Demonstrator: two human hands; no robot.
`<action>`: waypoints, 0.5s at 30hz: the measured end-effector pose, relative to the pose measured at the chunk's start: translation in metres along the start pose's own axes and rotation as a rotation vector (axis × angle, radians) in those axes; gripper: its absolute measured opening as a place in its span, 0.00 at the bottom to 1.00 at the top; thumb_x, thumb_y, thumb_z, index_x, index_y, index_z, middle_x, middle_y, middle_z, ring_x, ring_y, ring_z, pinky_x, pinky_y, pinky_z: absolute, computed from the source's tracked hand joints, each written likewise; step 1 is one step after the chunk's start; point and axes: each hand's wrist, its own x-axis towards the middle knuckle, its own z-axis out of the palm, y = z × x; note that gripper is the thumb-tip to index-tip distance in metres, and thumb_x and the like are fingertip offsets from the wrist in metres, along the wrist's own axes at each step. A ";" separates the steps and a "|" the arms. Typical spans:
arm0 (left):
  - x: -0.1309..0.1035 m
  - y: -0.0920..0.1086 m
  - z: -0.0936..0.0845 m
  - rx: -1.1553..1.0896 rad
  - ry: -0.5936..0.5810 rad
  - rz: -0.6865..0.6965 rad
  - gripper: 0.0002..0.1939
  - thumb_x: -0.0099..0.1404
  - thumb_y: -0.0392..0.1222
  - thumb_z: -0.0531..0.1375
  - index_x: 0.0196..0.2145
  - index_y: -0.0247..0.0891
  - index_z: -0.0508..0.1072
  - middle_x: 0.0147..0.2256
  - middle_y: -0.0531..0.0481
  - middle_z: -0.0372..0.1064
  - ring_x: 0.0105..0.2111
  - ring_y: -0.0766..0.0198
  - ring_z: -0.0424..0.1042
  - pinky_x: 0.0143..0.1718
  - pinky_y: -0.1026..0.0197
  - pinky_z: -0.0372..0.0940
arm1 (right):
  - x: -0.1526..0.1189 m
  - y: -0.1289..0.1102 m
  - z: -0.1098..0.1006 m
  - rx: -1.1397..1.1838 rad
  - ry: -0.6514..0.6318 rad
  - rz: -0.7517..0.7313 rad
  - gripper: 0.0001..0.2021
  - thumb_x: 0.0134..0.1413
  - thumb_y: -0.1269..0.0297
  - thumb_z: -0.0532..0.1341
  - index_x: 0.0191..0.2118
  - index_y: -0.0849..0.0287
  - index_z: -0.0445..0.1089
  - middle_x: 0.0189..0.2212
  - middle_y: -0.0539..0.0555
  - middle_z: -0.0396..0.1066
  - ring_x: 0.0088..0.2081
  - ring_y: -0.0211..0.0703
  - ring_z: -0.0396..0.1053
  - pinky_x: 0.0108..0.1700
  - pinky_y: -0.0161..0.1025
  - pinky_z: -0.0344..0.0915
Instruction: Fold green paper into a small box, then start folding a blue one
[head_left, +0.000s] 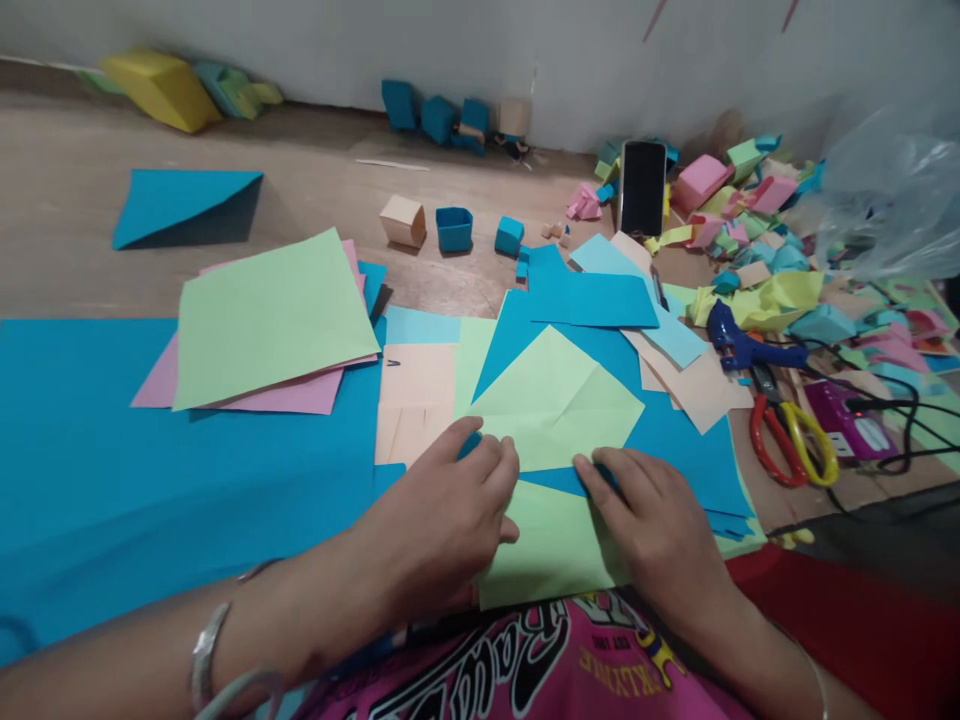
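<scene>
While reaching inward from both sides, flank the creased green sheet [559, 400] with left hand [450, 490] and right hand [656, 515]. Lies nearly flat between and just beyond the fingers, turned like a diamond — with one corner pointing away from the body and the longer span seemingly running side to side.

With the left hand, reaches the left corner, fingers curled inward; cannot tell whether pinching or merely resting there. With the right hand, meets the near edge at the fingertips; looks lightly laid on rather than clenched, though too hidden underneath to be sure of any grip.

Turns, by judgement, on that near edge: closer to the right hand, and up and to the left of it — but ahead and to the right of the left hand.

Overlaps blue sheets [679, 435] beneath, with a lower green sheet [551, 550] toward the body. Farther left, has a paper pile [274, 315]; farther right, a glue gun [750, 350] on the counter [315, 190].
</scene>
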 end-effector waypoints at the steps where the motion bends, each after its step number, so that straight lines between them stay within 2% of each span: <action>1: 0.000 0.000 0.000 -0.005 0.004 -0.004 0.17 0.67 0.51 0.57 0.40 0.34 0.76 0.50 0.39 0.69 0.46 0.51 0.68 0.55 0.43 0.52 | -0.003 0.003 0.001 -0.002 0.013 0.005 0.18 0.61 0.75 0.54 0.56 0.65 0.66 0.47 0.66 0.70 0.49 0.56 0.65 0.47 0.51 0.64; 3: 0.000 0.000 0.000 -0.010 0.021 -0.013 0.17 0.68 0.51 0.56 0.40 0.34 0.76 0.49 0.39 0.70 0.46 0.51 0.69 0.55 0.43 0.53 | -0.008 0.010 0.004 -0.022 0.055 0.046 0.17 0.60 0.78 0.53 0.53 0.70 0.67 0.51 0.71 0.68 0.54 0.59 0.64 0.49 0.52 0.65; 5: 0.000 -0.002 0.001 -0.005 0.051 -0.037 0.19 0.70 0.52 0.54 0.43 0.33 0.75 0.48 0.39 0.71 0.47 0.50 0.69 0.57 0.42 0.52 | -0.012 0.015 0.005 -0.037 0.096 0.116 0.18 0.59 0.80 0.52 0.53 0.69 0.67 0.55 0.72 0.65 0.58 0.60 0.60 0.52 0.54 0.64; 8: 0.002 -0.010 0.003 0.026 0.055 -0.132 0.25 0.70 0.55 0.51 0.50 0.31 0.72 0.51 0.37 0.70 0.53 0.46 0.66 0.60 0.38 0.49 | -0.014 0.015 0.005 0.016 0.109 0.154 0.22 0.57 0.83 0.49 0.55 0.66 0.65 0.54 0.67 0.68 0.59 0.54 0.62 0.55 0.54 0.62; 13: 0.005 -0.022 0.007 0.004 0.014 -0.319 0.29 0.68 0.55 0.55 0.59 0.32 0.64 0.59 0.33 0.61 0.61 0.40 0.56 0.60 0.33 0.45 | -0.012 0.002 -0.001 0.275 0.081 -0.050 0.21 0.59 0.79 0.50 0.56 0.64 0.65 0.48 0.60 0.74 0.55 0.48 0.66 0.57 0.52 0.60; 15: 0.006 -0.020 0.008 -0.033 0.040 -0.329 0.29 0.67 0.53 0.57 0.59 0.33 0.63 0.60 0.32 0.58 0.61 0.39 0.55 0.59 0.35 0.49 | -0.011 0.001 -0.002 0.328 0.075 -0.087 0.20 0.60 0.78 0.51 0.56 0.63 0.66 0.47 0.59 0.74 0.55 0.47 0.67 0.56 0.51 0.62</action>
